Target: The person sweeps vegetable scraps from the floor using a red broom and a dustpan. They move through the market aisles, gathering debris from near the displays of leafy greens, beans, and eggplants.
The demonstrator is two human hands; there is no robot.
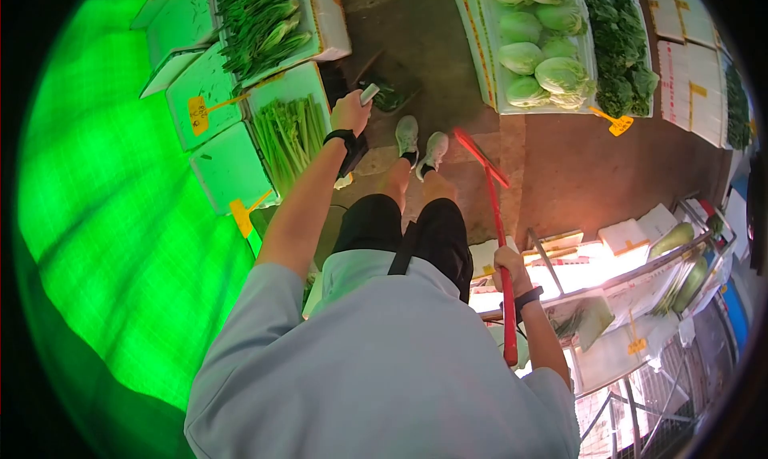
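Note:
My left hand point(352, 113) is closed around the pale end of a dustpan handle point(369, 93). Beyond it, low over the floor, the dark dustpan point(406, 99) has green leaf scraps point(387, 96) in it; part of the pan is hidden behind my hand and the crates. My right hand point(512, 268) grips the long red shaft of a broom point(498, 211). Its narrow red head point(480, 156) lies crosswise near the floor, to the right of my shoes point(434, 152); bristles cannot be made out. Beside my left forearm stands a foam box of celery-like stalks point(290, 139).
Leafy green bundles point(260, 23) fill a box at upper left, beside a bright green sheet point(120, 187). Pale cabbages point(520, 57) and dark greens point(620, 51) sit in boxes at upper right. A lit rack point(632, 291) with gourds stands at lower right. Brown floor point(552, 167) lies between.

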